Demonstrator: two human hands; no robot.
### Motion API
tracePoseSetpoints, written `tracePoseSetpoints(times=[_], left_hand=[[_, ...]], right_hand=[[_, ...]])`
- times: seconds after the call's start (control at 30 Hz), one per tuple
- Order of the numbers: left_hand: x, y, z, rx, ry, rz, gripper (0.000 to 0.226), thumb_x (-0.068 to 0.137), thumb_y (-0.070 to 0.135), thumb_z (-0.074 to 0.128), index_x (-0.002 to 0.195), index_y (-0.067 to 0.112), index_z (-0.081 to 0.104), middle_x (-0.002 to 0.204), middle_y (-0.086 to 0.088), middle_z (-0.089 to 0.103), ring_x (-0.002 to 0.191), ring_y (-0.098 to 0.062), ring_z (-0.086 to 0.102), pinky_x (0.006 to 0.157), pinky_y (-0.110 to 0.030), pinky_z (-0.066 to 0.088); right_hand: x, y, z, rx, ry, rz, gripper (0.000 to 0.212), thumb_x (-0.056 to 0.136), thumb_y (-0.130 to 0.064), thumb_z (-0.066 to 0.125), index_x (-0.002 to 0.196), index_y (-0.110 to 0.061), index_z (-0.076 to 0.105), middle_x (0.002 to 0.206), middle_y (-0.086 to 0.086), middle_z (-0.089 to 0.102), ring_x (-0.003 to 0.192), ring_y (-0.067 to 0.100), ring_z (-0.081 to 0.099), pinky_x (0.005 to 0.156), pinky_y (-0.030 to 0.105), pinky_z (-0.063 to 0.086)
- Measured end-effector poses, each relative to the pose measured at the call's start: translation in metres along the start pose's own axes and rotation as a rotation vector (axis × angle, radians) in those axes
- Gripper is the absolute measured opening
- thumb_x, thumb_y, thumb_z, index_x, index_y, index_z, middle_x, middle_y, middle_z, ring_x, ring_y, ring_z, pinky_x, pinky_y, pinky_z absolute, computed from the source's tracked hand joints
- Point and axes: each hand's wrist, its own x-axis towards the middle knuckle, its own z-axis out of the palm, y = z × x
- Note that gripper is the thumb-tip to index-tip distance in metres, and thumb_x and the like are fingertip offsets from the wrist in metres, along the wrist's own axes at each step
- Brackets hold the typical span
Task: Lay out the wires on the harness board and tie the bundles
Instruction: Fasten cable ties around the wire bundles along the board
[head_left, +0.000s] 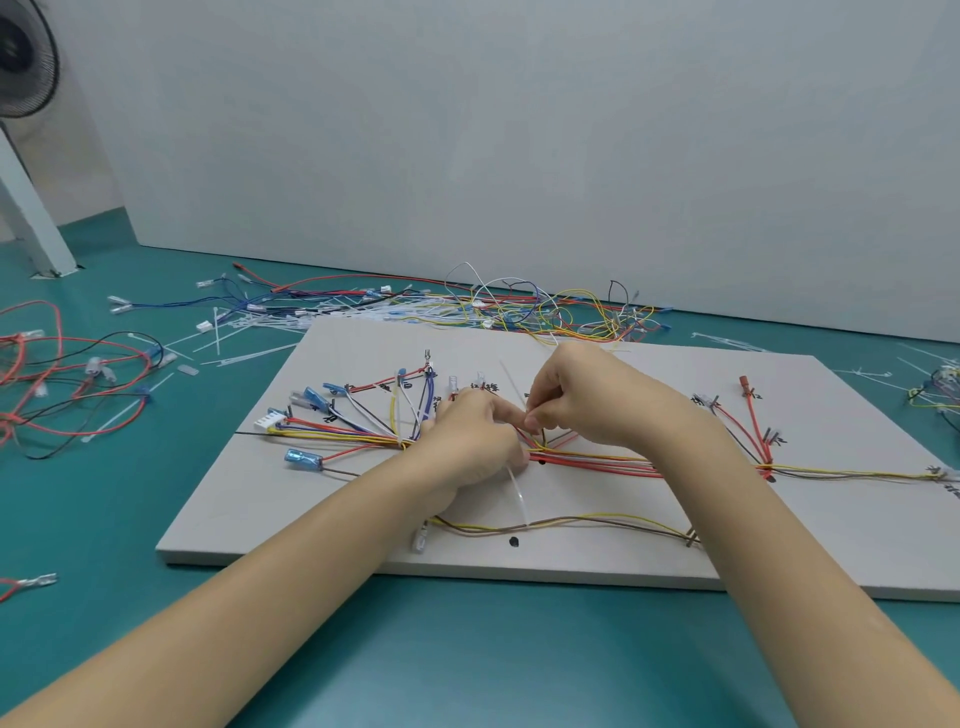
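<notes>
Between the hands: red wire bundle (587, 462) lying on harness board (597, 551).
Left hand (467, 447): fingers curled, pinching white cable tie (517, 491).
Right hand (582, 400): fingertips pinching the tie's thin end above the bundle.

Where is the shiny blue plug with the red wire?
In the head view, the blue plug lies on the board's left part, just left of the left hand.

Wall (519, 130): plain pale grey, unmarked
Table (467, 649): smooth teal surface
Fan (23, 57): black grille, top left corner
Post (31, 218): white, slanted, beneath the fan
</notes>
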Motion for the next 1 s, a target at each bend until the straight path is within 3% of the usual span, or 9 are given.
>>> tracePoseSetpoints(times=[0.17, 0.23, 0.3, 0.37, 0.5, 0.63, 0.77, 0.9, 1.0], left_hand=[[0.0, 0.002, -0.003, 0.005, -0.038, 0.007, 0.035, 0.051, 0.02, 0.058, 0.08, 0.035, 0.071, 0.124, -0.015, 0.058, 0.119, -0.036, 0.049, 0.106, -0.041, 0.039], [0.0, 0.003, -0.005, -0.018, -0.062, 0.0, 0.027, 0.06, 0.015, 0.062, 0.079, 0.032, 0.072, 0.121, -0.017, 0.061, 0.105, -0.028, 0.054, 0.087, -0.027, 0.046], [0.003, 0.002, -0.006, -0.027, -0.092, 0.012, 0.027, 0.073, 0.004, 0.063, 0.08, 0.029, 0.072, 0.115, -0.018, 0.066, 0.085, -0.02, 0.052, 0.065, -0.02, 0.038], [0.004, 0.001, -0.008, -0.023, -0.105, 0.03, 0.031, 0.078, -0.001, 0.06, 0.082, 0.028, 0.072, 0.108, -0.017, 0.069, 0.077, -0.016, 0.048, 0.059, -0.02, 0.034], [0.004, 0.0, -0.008, -0.04, -0.111, 0.035, 0.032, 0.081, 0.0, 0.059, 0.091, 0.026, 0.073, 0.102, -0.016, 0.069, 0.075, -0.015, 0.048, 0.058, -0.02, 0.034], [0.006, 0.0, -0.008, -0.063, -0.113, 0.031, 0.03, 0.084, 0.001, 0.058, 0.098, 0.022, 0.074, 0.093, -0.01, 0.068, 0.073, -0.012, 0.049, 0.058, -0.02, 0.034], [0.009, -0.001, -0.005, -0.085, -0.084, 0.007, 0.028, 0.085, 0.0, 0.058, 0.1, 0.017, 0.073, 0.11, -0.016, 0.069, 0.085, -0.017, 0.052, 0.06, -0.021, 0.035], [0.011, -0.002, -0.006, -0.097, -0.088, -0.006, 0.031, 0.083, -0.003, 0.055, 0.101, 0.014, 0.073, 0.097, -0.009, 0.066, 0.079, -0.015, 0.049, 0.062, -0.022, 0.035], [0.011, -0.002, -0.008, -0.103, -0.098, -0.007, 0.033, 0.082, -0.004, 0.054, 0.101, 0.012, 0.074, 0.107, -0.013, 0.07, 0.089, -0.018, 0.051, 0.073, -0.026, 0.036]], right_hand=[[0.003, -0.002, 0.004, -0.051, -0.045, 0.021, 0.004, 0.079, -0.01, 0.073, 0.081, -0.01, 0.076, 0.076, 0.012, 0.071, 0.072, 0.024, 0.064, 0.067, 0.032, 0.052], [0.004, -0.004, 0.004, -0.076, -0.044, 0.032, 0.002, 0.079, -0.011, 0.073, 0.079, -0.011, 0.075, 0.076, 0.011, 0.07, 0.072, 0.024, 0.062, 0.067, 0.033, 0.051], [0.004, -0.004, 0.003, -0.083, -0.042, 0.042, 0.003, 0.079, -0.011, 0.073, 0.076, -0.012, 0.073, 0.075, 0.011, 0.068, 0.069, 0.023, 0.059, 0.064, 0.03, 0.047], [0.003, -0.003, 0.003, -0.073, -0.034, 0.047, 0.005, 0.08, -0.012, 0.073, 0.075, -0.012, 0.072, 0.075, 0.011, 0.068, 0.068, 0.022, 0.057, 0.063, 0.03, 0.046], [0.001, 0.0, 0.004, -0.04, -0.019, 0.037, 0.005, 0.081, -0.013, 0.073, 0.076, -0.011, 0.073, 0.075, 0.011, 0.068, 0.071, 0.024, 0.061, 0.068, 0.034, 0.051], [-0.002, 0.004, 0.004, 0.022, -0.007, 0.026, 0.01, 0.082, -0.014, 0.072, 0.072, -0.015, 0.071, 0.07, 0.009, 0.067, 0.063, 0.018, 0.055, 0.062, 0.029, 0.046], [-0.004, 0.007, 0.003, 0.075, 0.024, 0.023, 0.02, 0.085, -0.013, 0.069, 0.065, -0.018, 0.065, 0.065, 0.005, 0.064, 0.06, 0.015, 0.053, 0.063, 0.032, 0.048], [-0.002, 0.004, 0.002, 0.072, 0.027, 0.02, 0.026, 0.085, -0.011, 0.068, 0.062, -0.021, 0.061, 0.062, 0.001, 0.062, 0.056, 0.011, 0.051, 0.058, 0.028, 0.043], [-0.001, 0.002, 0.002, 0.035, 0.032, 0.013, 0.018, 0.084, -0.011, 0.068, 0.068, -0.018, 0.066, 0.06, -0.003, 0.059, 0.053, 0.005, 0.048, 0.053, 0.025, 0.039]])
